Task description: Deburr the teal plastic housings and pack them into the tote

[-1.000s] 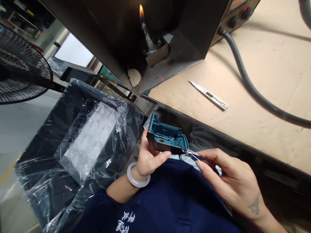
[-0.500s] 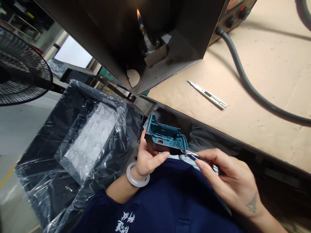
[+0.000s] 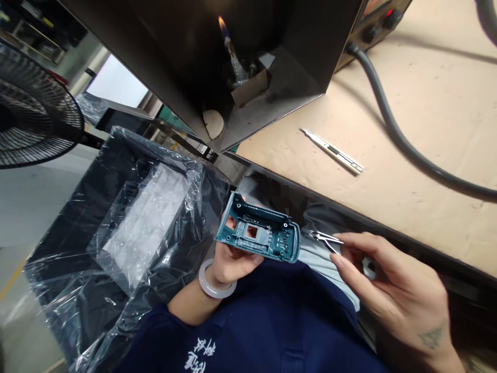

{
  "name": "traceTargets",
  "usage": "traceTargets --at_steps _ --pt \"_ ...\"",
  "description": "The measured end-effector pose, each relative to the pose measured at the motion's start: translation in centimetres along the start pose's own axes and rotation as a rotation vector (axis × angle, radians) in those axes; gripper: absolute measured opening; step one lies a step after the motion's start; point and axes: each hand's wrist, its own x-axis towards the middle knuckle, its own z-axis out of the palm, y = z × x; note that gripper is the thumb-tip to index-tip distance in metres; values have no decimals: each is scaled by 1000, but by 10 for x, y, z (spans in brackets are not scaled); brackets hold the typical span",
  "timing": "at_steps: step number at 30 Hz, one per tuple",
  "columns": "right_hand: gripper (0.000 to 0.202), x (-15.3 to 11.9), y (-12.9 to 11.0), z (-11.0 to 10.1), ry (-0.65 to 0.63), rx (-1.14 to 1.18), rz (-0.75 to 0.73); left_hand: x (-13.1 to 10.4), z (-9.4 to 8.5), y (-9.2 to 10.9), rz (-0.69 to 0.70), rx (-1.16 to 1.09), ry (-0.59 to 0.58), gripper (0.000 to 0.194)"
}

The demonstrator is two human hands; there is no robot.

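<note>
My left hand (image 3: 233, 264) grips a teal plastic housing (image 3: 258, 233) from below and behind. Its hollow inside faces up at me, with ribs, screw posts and a square opening. To the right, my right hand (image 3: 382, 282) holds a small pair of nippers (image 3: 324, 238) between thumb and fingers. The jaws point left toward the housing's rounded end and stand apart from it. Part of the nippers' handles is hidden in the palm.
A small flame (image 3: 224, 28) burns on a burner inside a dark metal box (image 3: 306, 77). A utility knife (image 3: 332, 152) and a thick grey cable (image 3: 388, 124) lie on the bench (image 3: 438, 119). At left are a plastic-lined bin (image 3: 70, 248) and a fan (image 3: 39, 103).
My left hand has turned the housing so its inside faces me more. The nippers in my right hand have moved right, away from the housing's edge.
</note>
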Motion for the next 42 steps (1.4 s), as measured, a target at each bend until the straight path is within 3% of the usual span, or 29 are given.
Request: traceTargets --at_steps 9,18,31,37,42 --pt "12 2 -8 8 -41 -68 -85 -1 10 -2 -234 -190 31 84" --pt "8 3 -9 4 -47 -104 -99 -2 8 -7 -220 -215 29 58" --pt "8 -1 -6 5 -32 -170 -129 -3 4 -11 -244 -276 -56 70" --pt "10 -6 -9 2 163 -162 107 -5 3 -11 -392 -226 -31 88" --pt "14 -8 -10 1 229 -82 178 -6 3 -12 -372 -263 -37 81"
